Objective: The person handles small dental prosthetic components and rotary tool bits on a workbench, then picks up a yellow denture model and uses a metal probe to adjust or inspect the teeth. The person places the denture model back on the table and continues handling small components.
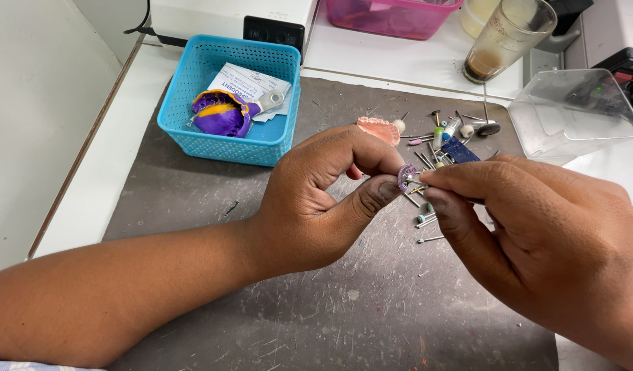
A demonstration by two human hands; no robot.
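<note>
Small disc: a little purple wheel [406, 176], just right of the frame's centre, standing on edge between my two hands.
Left hand: my left hand [316, 199] comes in from the lower left; thumb and forefinger are pinched closed on the disc's rim.
Right hand: my right hand [536, 240] comes in from the lower right; its fingertips [433, 180] are closed on a thin metal shank [416, 180] at the disc's right face.
Long axis: the shank runs roughly left to right, pointing from my right fingertips into the disc's middle.
Nearer hand: both touch; the left carries the disc, the right the shank.
Seating: whether the shank is already through the disc I cannot tell, my fingers hide the joint.
Beneath: a scratched grey mat [261, 309], loose burs [426, 221] scattered just below my fingertips.
Upper left: a blue basket [193, 89] with a purple impression [220, 117], well apart.
</note>
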